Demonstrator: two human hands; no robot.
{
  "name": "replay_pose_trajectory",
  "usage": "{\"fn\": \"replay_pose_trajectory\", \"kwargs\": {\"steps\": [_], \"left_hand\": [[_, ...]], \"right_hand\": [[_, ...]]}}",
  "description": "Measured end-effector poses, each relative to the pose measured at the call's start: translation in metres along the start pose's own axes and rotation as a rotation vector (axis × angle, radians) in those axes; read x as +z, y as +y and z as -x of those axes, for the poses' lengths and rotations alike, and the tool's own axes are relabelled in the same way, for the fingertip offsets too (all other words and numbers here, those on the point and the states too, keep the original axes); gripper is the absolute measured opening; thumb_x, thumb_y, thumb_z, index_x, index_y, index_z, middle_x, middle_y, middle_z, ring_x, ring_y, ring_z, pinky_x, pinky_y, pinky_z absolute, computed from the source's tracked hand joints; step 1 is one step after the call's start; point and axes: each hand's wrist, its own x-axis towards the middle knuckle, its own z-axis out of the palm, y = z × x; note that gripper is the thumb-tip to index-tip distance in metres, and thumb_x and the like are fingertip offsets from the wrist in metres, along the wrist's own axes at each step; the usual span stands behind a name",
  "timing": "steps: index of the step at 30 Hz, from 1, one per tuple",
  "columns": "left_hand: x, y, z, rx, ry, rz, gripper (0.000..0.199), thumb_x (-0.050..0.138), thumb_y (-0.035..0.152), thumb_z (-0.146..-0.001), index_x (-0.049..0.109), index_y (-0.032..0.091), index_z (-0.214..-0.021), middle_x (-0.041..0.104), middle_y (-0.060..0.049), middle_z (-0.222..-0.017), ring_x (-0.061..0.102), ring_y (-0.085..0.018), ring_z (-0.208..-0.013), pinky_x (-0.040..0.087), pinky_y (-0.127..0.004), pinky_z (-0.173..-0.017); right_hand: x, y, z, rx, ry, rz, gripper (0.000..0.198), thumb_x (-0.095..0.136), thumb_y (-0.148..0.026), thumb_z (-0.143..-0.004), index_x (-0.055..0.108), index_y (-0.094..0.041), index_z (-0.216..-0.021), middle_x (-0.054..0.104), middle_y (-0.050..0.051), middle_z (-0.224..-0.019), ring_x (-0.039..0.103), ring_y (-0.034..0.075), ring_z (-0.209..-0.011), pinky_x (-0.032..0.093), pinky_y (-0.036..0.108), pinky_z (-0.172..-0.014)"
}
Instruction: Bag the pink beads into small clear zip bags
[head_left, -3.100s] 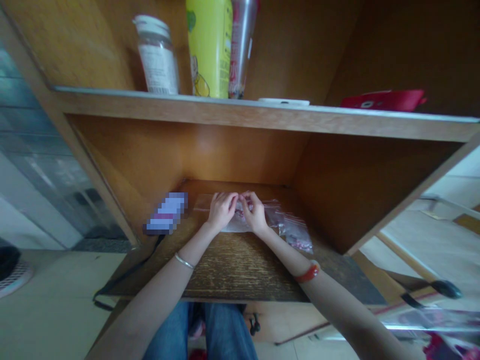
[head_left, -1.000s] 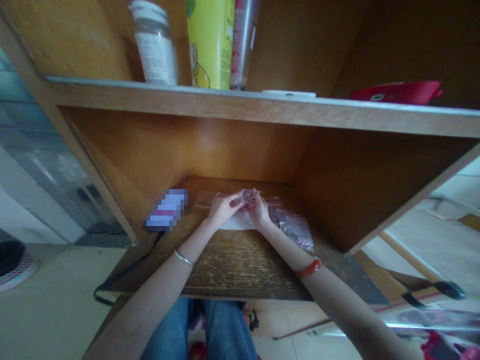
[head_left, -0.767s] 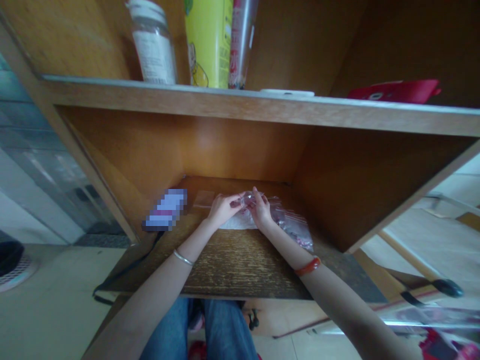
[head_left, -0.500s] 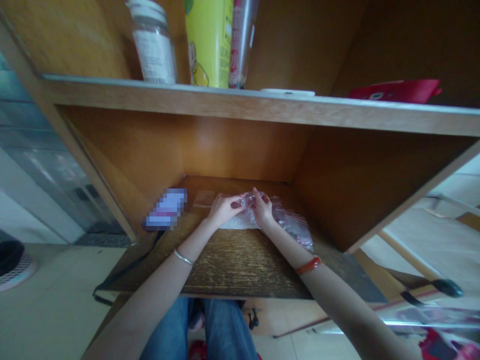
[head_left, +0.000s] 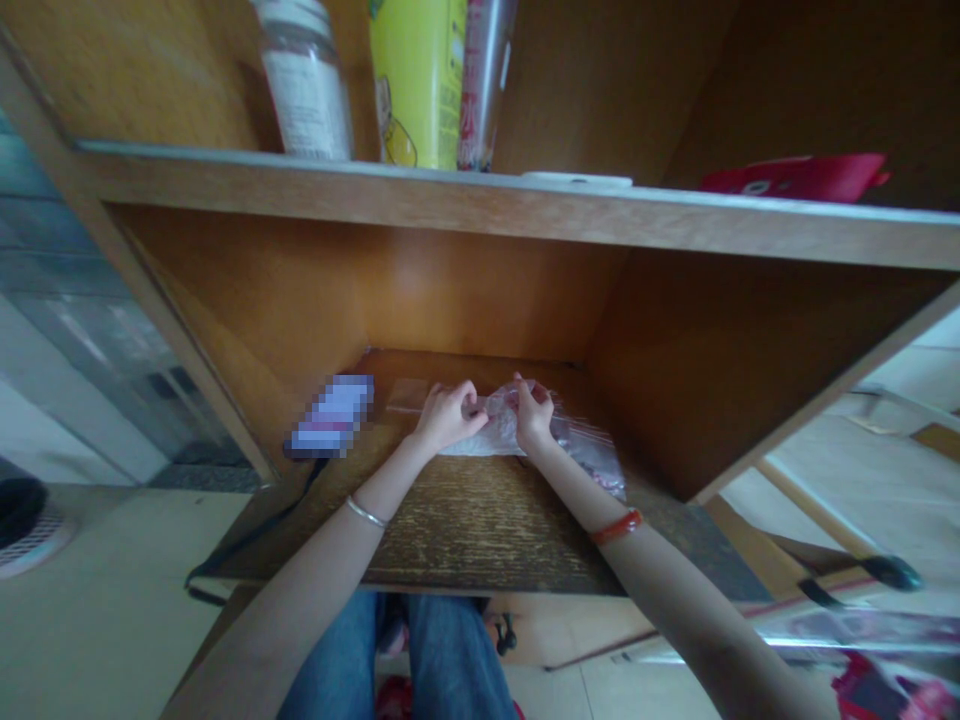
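The two hands are now more apart than half a second ago, when their fingertips almost met over the plastic. The right hand (head_left: 534, 412) has shifted a little to the right, and the left hand (head_left: 448, 415) stays near its former place, with its fingers curled. The right fingers are closed on the clear plastic bag (head_left: 501, 408); whether the left fingers pinch its edge, I cannot tell.

This bag lies in the gap between the hands, in the lower compartment, above the worn wooden surface (head_left: 465, 520). It is transparent, thin and wrinkled, with some whitish shine. Earlier it was bunched up between the fingertips; now it looks more spread. What is inside it is too blurred to tell. Under it lies a whitish sheet (head_left: 463, 443). Just beside the right hand there are zip bags (head_left: 600, 455) with small pinkish contents, and left of the left hand lies a flat clear packet (head_left: 407, 394).
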Motion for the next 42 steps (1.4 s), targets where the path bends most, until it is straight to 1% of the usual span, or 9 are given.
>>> {"fn": "replay_pose_trajectory", "kwargs": {"steps": [3,7,10,13,18,28,32,38,42], "left_hand": [[0.001,-0.001,0.001,-0.017,-0.07,0.007,0.041,0.062,0.045,-0.074,0.053,0.021,-0.106,0.067,-0.004,-0.101,0.062,-0.024,-0.095,0.04,-0.041,-0.091],[0.011,-0.006,0.003,-0.032,-0.223,-0.047,0.073,0.058,0.06,-0.072,0.043,0.015,-0.127,0.055,-0.016,-0.128,0.051,-0.033,-0.117,0.033,-0.048,-0.099],[0.018,-0.01,0.004,-0.027,-0.297,-0.074,0.072,0.055,0.061,-0.074,0.044,0.014,-0.128,0.053,-0.017,-0.13,0.05,-0.034,-0.118,0.032,-0.049,-0.1],[0.022,-0.012,0.006,-0.016,-0.311,-0.076,0.07,0.053,0.06,-0.077,0.041,0.017,-0.13,0.051,-0.015,-0.132,0.049,-0.032,-0.12,0.031,-0.049,-0.102],[0.022,-0.012,0.008,-0.043,-0.374,-0.059,0.076,0.055,0.058,-0.077,0.033,0.018,-0.137,0.039,-0.016,-0.142,0.037,-0.033,-0.13,0.027,-0.049,-0.106],[0.019,-0.011,0.008,-0.056,-0.418,-0.073,0.078,0.055,0.056,-0.077,0.031,0.014,-0.139,0.037,-0.018,-0.144,0.035,-0.033,-0.132,0.026,-0.048,-0.107],[0.02,-0.012,0.008,-0.049,-0.372,-0.063,0.078,0.057,0.057,-0.076,0.034,0.015,-0.137,0.042,-0.017,-0.14,0.039,-0.033,-0.129,0.028,-0.048,-0.106],[0.018,-0.01,0.003,-0.054,-0.28,-0.007,0.057,0.053,0.049,-0.082,0.044,0.02,-0.13,0.058,-0.011,-0.125,0.053,-0.029,-0.116,0.034,-0.047,-0.101],[0.019,-0.012,-0.001,-0.051,-0.199,0.071,0.038,0.051,0.036,-0.086,0.055,0.022,-0.121,0.065,-0.008,-0.114,0.059,-0.027,-0.107,0.039,-0.046,-0.097]], "right_hand": [[-0.001,0.001,-0.002,-0.069,0.036,0.073,0.046,0.072,-0.047,-0.061,0.052,-0.019,-0.091,0.057,-0.002,-0.072,0.057,0.012,-0.064,0.046,0.023,-0.055],[-0.002,-0.002,0.0,-0.206,-0.004,0.139,0.052,0.069,-0.045,-0.066,0.049,-0.019,-0.107,0.057,0.0,-0.08,0.057,0.013,-0.071,0.047,0.026,-0.064],[-0.002,-0.006,0.004,-0.367,-0.083,0.206,0.052,0.065,-0.043,-0.071,0.047,-0.019,-0.113,0.055,0.001,-0.083,0.055,0.014,-0.074,0.047,0.029,-0.07],[-0.002,-0.009,0.011,-0.516,-0.183,0.321,0.053,0.064,-0.039,-0.073,0.046,-0.019,-0.118,0.054,0.002,-0.087,0.054,0.016,-0.078,0.047,0.033,-0.075],[-0.003,-0.008,0.018,-0.672,-0.334,0.473,0.063,0.066,-0.033,-0.071,0.041,-0.02,-0.126,0.052,0.006,-0.098,0.052,0.02,-0.088,0.045,0.04,-0.083],[-0.004,0.001,0.013,-0.579,-0.376,0.493,0.073,0.071,-0.041,-0.066,0.039,-0.022,-0.129,0.053,0.006,-0.095,0.053,0.021,-0.085,0.047,0.042,-0.08],[-0.003,-0.006,0.018,-0.504,-0.383,0.498,0.072,0.07,-0.045,-0.066,0.042,-0.02,-0.128,0.056,0.008,-0.097,0.055,0.022,-0.085,0.047,0.041,-0.079],[-0.003,-0.004,0.016,-0.479,-0.411,0.454,0.057,0.067,-0.048,-0.07,0.05,-0.022,-0.118,0.062,0.006,-0.096,0.058,0.02,-0.084,0.048,0.039,-0.078],[-0.001,-0.003,0.016,-0.448,-0.402,0.392,0.057,0.068,-0.048,-0.069,0.05,-0.02,-0.117,0.063,0.006,-0.095,0.059,0.018,-0.082,0.049,0.036,-0.075]]}}
